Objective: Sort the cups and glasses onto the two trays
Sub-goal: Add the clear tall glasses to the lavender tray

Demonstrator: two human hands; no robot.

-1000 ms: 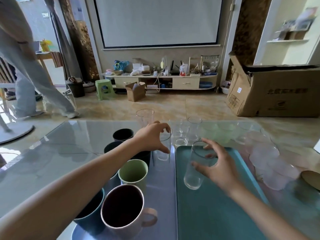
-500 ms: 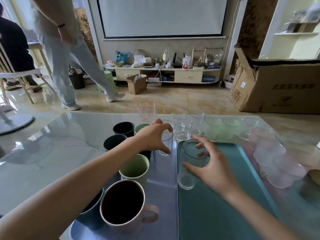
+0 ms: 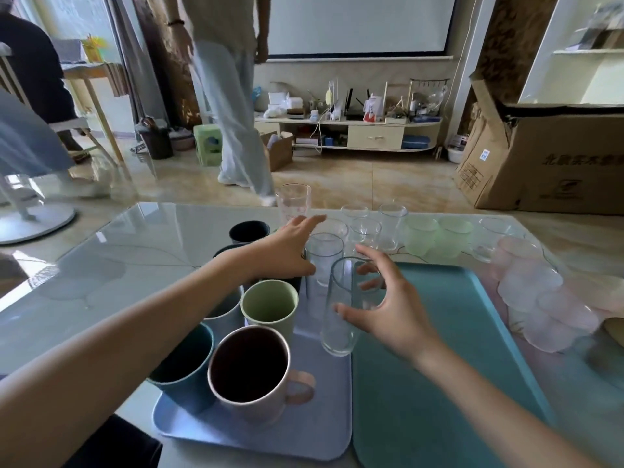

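Right hand (image 3: 391, 309) half-open around the tall clear glass (image 3: 344, 305), left hand (image 3: 287, 251) spread, empty at 11 o'clock; it's slick, breakable, grab mid-body.

A home living room: a projector screen (image 3: 358, 21) hangs above a low, cluttered media cabinet (image 3: 351, 133), with tiled floor (image 3: 354, 180), a cardboard box (image 3: 553, 153) and a glass-topped table (image 3: 135, 248).

Cardboard box (image 3: 553, 157): dark printed characters along its side, too blurred to read; no other legible text.
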